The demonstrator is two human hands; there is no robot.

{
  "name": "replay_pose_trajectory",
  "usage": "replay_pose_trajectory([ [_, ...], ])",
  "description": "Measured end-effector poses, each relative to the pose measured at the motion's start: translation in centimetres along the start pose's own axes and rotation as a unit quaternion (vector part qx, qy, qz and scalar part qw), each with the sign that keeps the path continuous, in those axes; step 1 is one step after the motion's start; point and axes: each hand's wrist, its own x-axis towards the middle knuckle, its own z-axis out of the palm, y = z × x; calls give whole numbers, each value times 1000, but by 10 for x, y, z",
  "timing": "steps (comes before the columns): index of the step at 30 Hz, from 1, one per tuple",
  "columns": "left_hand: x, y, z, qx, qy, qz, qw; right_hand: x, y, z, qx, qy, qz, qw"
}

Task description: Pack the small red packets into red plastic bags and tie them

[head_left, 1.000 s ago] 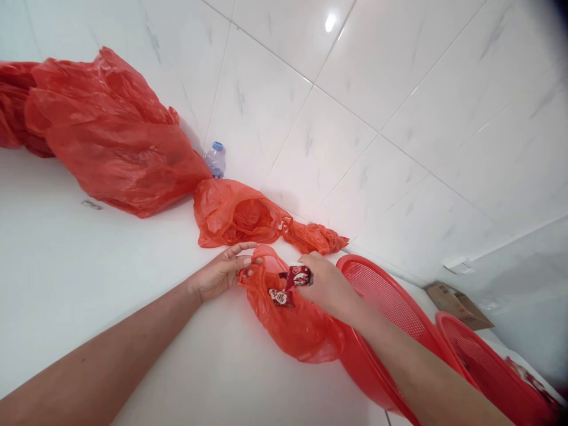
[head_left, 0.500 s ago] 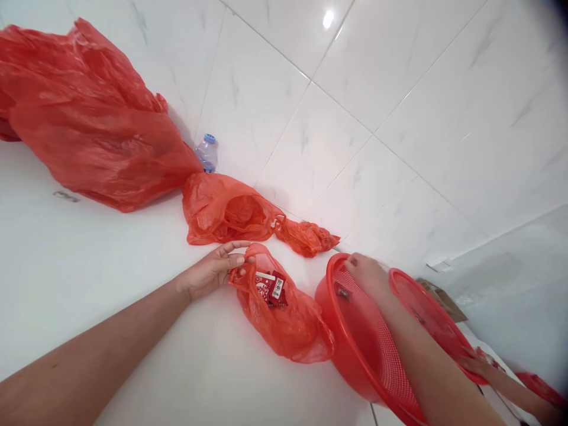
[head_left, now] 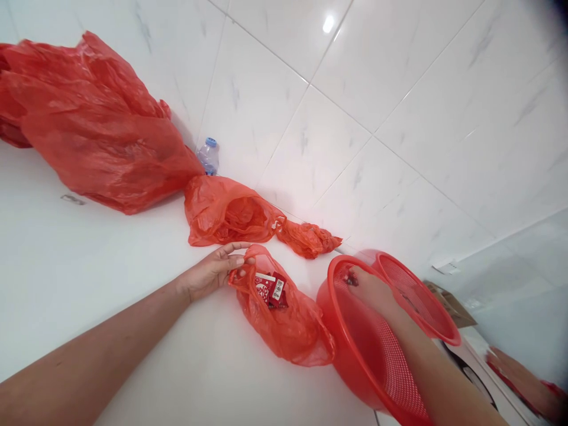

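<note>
While the left hand (head_left: 216,273) pinches the bag (head_left: 298,336) beside the basket (head_left: 369,342), the right hand's (head_left: 371,290) grip inside is unclear. Slackening could collapse the bag.

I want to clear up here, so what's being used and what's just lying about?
In use: open bag in left hand; packets inside it; nearer basket, right hand inside.

Seemingly just lying about: bottle; large red bag; cardboard box.
</note>
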Motion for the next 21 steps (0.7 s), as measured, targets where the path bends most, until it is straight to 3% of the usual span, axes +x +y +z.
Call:
replay_pose_trajectory([
  [3, 0, 0, 1, -5, -1, 1, 1000, -11, -23, -31, -5, 75, -30, 997],
  [6, -1, 0, 0, -6, -4, 0, 1000, -34, -57, -49, 33, 131, -106, 985],
  [11, -1, 0, -1, -3, -7, 6, 1000, -64, -101, -39, 65, 65, -213, 973],
  [17, -2, 0, 0, -8, 0, 11, 1000, -77, -91, -21, 29, 61, -244, 968],
  [21, -2, 2, 3, 0, 2, 7, 1000, -102, -69, -9, -2, 88, -209, 974],
])
